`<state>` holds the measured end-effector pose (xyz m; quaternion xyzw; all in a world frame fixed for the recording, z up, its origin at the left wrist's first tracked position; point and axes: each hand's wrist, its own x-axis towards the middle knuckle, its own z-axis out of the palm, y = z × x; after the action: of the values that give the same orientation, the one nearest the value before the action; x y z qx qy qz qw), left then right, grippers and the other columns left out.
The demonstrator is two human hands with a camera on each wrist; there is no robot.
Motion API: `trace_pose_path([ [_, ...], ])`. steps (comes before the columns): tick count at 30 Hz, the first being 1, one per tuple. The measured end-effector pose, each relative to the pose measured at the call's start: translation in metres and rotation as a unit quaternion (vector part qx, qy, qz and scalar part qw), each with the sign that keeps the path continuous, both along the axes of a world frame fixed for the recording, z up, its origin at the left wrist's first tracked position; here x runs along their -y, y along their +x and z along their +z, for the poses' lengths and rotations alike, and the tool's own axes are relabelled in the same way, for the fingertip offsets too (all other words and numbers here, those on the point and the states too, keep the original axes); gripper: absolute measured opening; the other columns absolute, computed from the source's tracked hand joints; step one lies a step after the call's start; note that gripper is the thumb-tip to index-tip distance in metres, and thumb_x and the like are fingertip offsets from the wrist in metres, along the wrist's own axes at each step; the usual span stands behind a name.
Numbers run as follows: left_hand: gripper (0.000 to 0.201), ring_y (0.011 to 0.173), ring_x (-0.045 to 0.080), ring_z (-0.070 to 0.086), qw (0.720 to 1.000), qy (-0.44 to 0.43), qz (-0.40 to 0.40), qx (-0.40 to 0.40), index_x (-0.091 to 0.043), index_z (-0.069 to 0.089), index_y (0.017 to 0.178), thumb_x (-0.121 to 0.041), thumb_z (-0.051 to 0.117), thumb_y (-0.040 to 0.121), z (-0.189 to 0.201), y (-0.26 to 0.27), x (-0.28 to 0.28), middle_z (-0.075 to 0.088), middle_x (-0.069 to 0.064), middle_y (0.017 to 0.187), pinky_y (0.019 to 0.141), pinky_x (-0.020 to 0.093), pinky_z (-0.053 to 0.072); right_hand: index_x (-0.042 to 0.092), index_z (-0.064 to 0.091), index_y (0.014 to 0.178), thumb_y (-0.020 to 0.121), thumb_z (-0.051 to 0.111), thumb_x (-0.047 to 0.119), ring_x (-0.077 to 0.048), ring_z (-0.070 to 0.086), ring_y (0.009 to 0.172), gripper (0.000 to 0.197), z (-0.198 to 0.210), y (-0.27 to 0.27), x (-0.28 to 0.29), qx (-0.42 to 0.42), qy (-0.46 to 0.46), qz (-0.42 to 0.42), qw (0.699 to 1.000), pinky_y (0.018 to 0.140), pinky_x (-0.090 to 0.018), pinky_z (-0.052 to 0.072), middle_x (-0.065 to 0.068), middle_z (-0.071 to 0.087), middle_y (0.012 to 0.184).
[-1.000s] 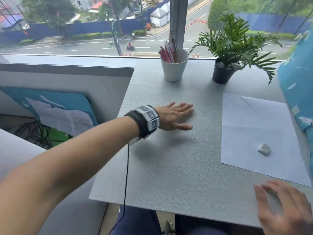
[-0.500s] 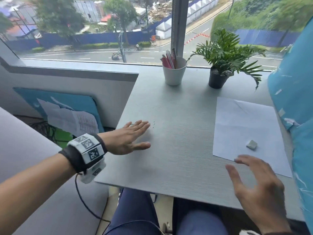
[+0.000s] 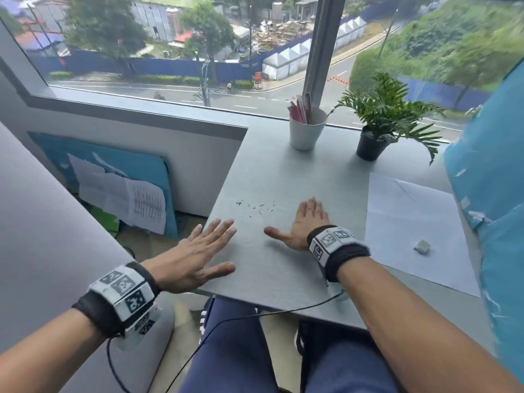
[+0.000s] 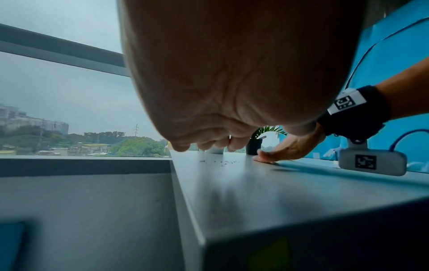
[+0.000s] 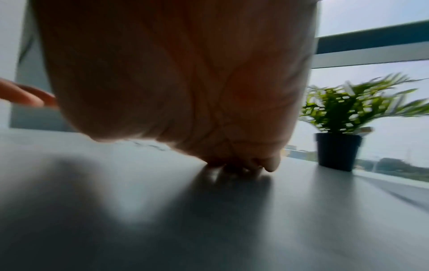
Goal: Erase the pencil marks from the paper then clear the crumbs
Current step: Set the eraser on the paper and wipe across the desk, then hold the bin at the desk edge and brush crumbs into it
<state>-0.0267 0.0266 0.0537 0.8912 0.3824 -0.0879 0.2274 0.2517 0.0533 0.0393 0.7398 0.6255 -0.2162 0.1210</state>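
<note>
A scatter of dark eraser crumbs (image 3: pixel 256 207) (image 4: pixel 220 162) lies on the grey table (image 3: pixel 269 268) near its left edge. My left hand (image 3: pixel 198 251) is flat and open at the table's left front corner, partly past the edge, holding nothing. My right hand (image 3: pixel 304 222) (image 4: pixel 282 149) rests flat on the table just right of the crumbs, fingers straight. The white paper (image 3: pixel 411 228) lies at the right with a small white eraser (image 3: pixel 422 246) on it. No pencil marks show on the paper.
A white cup (image 3: pixel 306 131) with pens and a potted plant (image 3: pixel 374 131) (image 5: pixel 337 146) stand at the back by the window. A blue panel (image 3: pixel 493 194) rises along the right. The table's left edge drops to the floor beside a grey partition (image 3: pixel 158 143).
My left hand slid back left to the table's front corner, leaving crumbs uncovered. My right hand came from the front right onto the table beside the crumbs. The view tilted down.
</note>
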Motion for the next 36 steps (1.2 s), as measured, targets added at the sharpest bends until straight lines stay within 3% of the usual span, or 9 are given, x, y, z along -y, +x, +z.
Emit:
trace_pose_path([
  [3,0.083,0.142,0.002,-0.035,0.998,0.023,-0.044,-0.035,-0.031,-0.02,0.154,-0.073,0.017,0.093,-0.004,0.003,0.005,-0.029,-0.015,0.159,0.121,0.036,-0.017,0.002,-0.016,0.152,0.068,0.025,0.094,-0.03,-0.02,0.149,0.131,0.0,-0.044,0.004,-0.04,0.0,0.07,0.997,0.122,-0.045,-0.007,-0.016,-0.024,0.159],
  [7,0.08,0.141,0.008,-0.04,0.984,0.056,-0.139,-0.093,-0.03,-0.024,0.153,-0.071,0.013,0.096,0.0,0.014,0.01,-0.034,-0.013,0.157,0.116,0.043,-0.026,0.005,-0.009,0.154,0.087,0.028,0.076,-0.025,-0.011,0.151,0.104,0.012,-0.039,0.003,-0.08,0.001,0.152,0.985,0.123,-0.046,0.0,-0.013,-0.014,0.163],
  [14,0.081,0.145,0.011,-0.033,0.948,0.099,-0.279,-0.115,-0.035,-0.017,0.155,-0.074,0.014,0.092,-0.008,0.044,-0.017,-0.023,-0.017,0.161,0.113,0.047,-0.03,0.003,0.001,0.155,0.086,0.02,0.075,-0.023,0.001,0.152,0.102,0.037,0.029,-0.008,-0.068,0.047,0.063,0.995,0.124,-0.039,0.005,-0.013,-0.001,0.164],
  [16,0.082,0.146,0.014,-0.032,0.944,0.124,-0.269,-0.147,-0.035,-0.018,0.155,-0.076,0.011,0.09,-0.007,0.046,-0.041,-0.024,-0.014,0.161,0.115,0.05,-0.026,0.003,-0.001,0.155,0.077,0.014,0.081,-0.023,-0.001,0.152,0.112,0.034,0.038,-0.012,-0.054,0.026,0.054,0.997,0.124,-0.04,0.004,-0.013,-0.004,0.164],
  [22,0.092,0.148,0.018,-0.028,0.942,0.164,-0.222,-0.189,-0.028,-0.018,0.156,-0.08,-0.004,0.082,-0.001,0.046,-0.102,-0.025,-0.008,0.162,0.118,0.056,-0.016,0.001,-0.003,0.154,0.085,0.02,0.079,-0.026,-0.005,0.151,0.107,0.018,0.02,-0.036,-0.027,0.002,0.061,0.998,0.124,-0.041,0.002,-0.017,-0.008,0.163],
  [28,0.091,0.145,0.01,-0.033,0.987,0.113,-0.1,-0.054,-0.027,-0.018,0.156,-0.08,0.0,0.084,0.001,0.025,-0.124,-0.028,-0.01,0.16,0.116,0.05,-0.025,0.006,-0.012,0.154,0.077,0.02,0.087,-0.026,-0.016,0.15,0.116,0.003,-0.03,-0.029,-0.046,-0.002,0.184,0.982,0.123,-0.045,-0.003,-0.013,-0.021,0.16],
  [31,0.092,0.144,0.005,-0.034,0.993,0.085,-0.077,-0.034,-0.028,-0.017,0.156,-0.08,0.0,0.083,-0.003,0.015,-0.129,-0.028,-0.011,0.16,0.117,0.049,-0.024,0.01,-0.002,0.156,0.083,0.022,0.08,-0.019,-0.007,0.151,0.104,0.017,-0.038,-0.023,-0.093,0.01,0.246,0.965,0.124,-0.043,0.002,-0.009,-0.008,0.164],
  [34,0.092,0.146,0.005,-0.029,0.997,0.058,-0.05,0.019,-0.026,-0.014,0.157,-0.081,0.002,0.085,-0.01,0.009,-0.134,-0.024,-0.01,0.162,0.119,0.045,-0.021,0.008,0.007,0.156,0.085,0.024,0.076,-0.019,0.003,0.152,0.1,0.03,-0.027,-0.029,-0.091,0.087,0.191,0.973,0.124,-0.042,0.006,-0.01,0.004,0.164],
  [36,0.092,0.15,0.007,-0.02,0.997,0.041,-0.001,0.062,-0.023,-0.007,0.159,-0.079,0.007,0.087,-0.017,0.001,-0.14,-0.015,-0.007,0.165,0.121,0.042,-0.014,0.007,-0.002,0.156,0.076,0.026,0.085,-0.026,-0.004,0.152,0.115,0.028,-0.02,-0.031,-0.04,0.057,0.15,0.986,0.124,-0.045,0.004,-0.015,-0.006,0.163],
])
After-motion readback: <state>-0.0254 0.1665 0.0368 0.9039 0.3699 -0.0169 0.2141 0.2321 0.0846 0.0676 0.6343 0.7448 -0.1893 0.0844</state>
